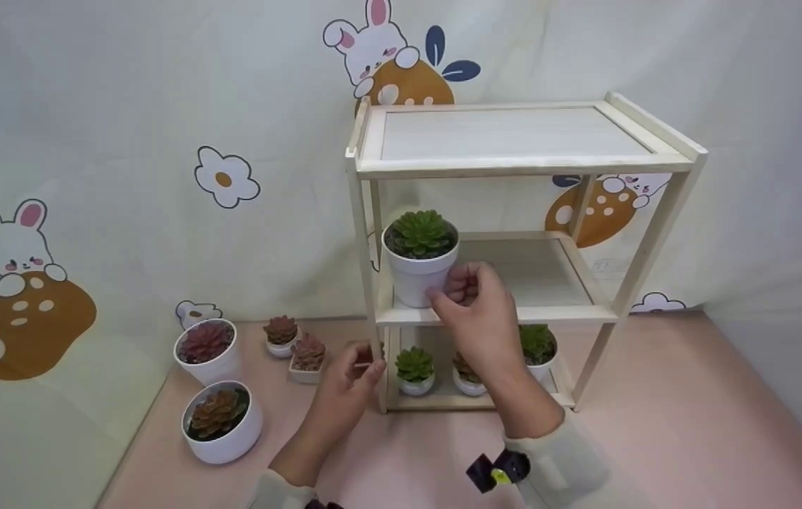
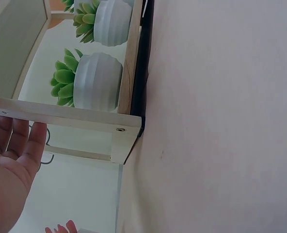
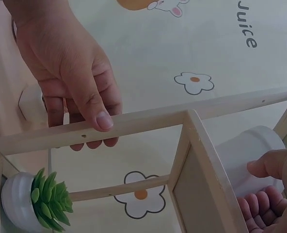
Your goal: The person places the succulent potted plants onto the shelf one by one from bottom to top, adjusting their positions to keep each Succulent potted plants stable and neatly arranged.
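A wooden shelf rack (image 1: 514, 172) stands before me. On its middle shelf, at the front left, sits a green succulent in a tall white pot (image 1: 416, 283). My right hand (image 1: 480, 314) is at this pot's right side, its thumb on the wall and the fingers curled beside it. Lower down, my left hand (image 1: 344, 387) grips the rack's front left leg (image 3: 138, 124), thumb on one side and fingertips on the other in the right wrist view. Along the bottom shelf are a small green succulent (image 1: 415, 366), another small potted plant (image 1: 468, 375) partly behind my right arm, and a larger green succulent (image 1: 537, 345).
Left of the rack, on the pink tabletop (image 1: 691, 424), stand a red succulent (image 1: 207, 353), a brownish one in a round white bowl (image 1: 224, 435) and two small reddish ones (image 1: 281, 336). A cloth with rabbit prints (image 1: 125, 92) hangs behind.
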{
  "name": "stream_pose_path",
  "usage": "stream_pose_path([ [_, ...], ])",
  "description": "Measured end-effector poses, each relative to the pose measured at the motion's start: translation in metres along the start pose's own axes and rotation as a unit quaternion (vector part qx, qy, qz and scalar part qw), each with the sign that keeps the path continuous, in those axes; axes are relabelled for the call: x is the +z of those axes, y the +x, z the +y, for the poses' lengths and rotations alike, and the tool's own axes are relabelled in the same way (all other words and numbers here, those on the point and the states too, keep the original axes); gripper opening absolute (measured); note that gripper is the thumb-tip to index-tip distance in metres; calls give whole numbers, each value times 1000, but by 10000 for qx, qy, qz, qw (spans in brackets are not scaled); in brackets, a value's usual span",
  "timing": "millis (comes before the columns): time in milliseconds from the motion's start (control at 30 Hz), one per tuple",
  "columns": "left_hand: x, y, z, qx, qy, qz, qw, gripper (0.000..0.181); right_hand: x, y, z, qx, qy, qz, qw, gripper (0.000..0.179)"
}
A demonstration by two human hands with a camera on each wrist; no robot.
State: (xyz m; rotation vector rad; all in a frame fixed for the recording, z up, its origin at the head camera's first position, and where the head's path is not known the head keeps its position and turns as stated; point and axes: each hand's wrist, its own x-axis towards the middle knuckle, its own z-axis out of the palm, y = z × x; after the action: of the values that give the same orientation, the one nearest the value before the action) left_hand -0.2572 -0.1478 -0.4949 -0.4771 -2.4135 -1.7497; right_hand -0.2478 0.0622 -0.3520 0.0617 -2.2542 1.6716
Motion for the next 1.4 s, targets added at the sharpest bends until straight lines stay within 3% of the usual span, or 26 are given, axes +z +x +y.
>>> stream_pose_path([
  [500,0,0,-1,103,27,9,9999,34,-22,-12,2,-72,13,10,10000,38],
  [900,1,1,-1,71,58,13,10000,35,-73,-32,12,-31,91,334,9994,40],
  [1167,0,2,2,128,107,23,9999,33,-108,-39,34,-255,46,643,9976,42],
  [1400,-1,1,1,94,84,-5,9999,35,-135,-41,69,-292,-220,1153,9927,42],
])
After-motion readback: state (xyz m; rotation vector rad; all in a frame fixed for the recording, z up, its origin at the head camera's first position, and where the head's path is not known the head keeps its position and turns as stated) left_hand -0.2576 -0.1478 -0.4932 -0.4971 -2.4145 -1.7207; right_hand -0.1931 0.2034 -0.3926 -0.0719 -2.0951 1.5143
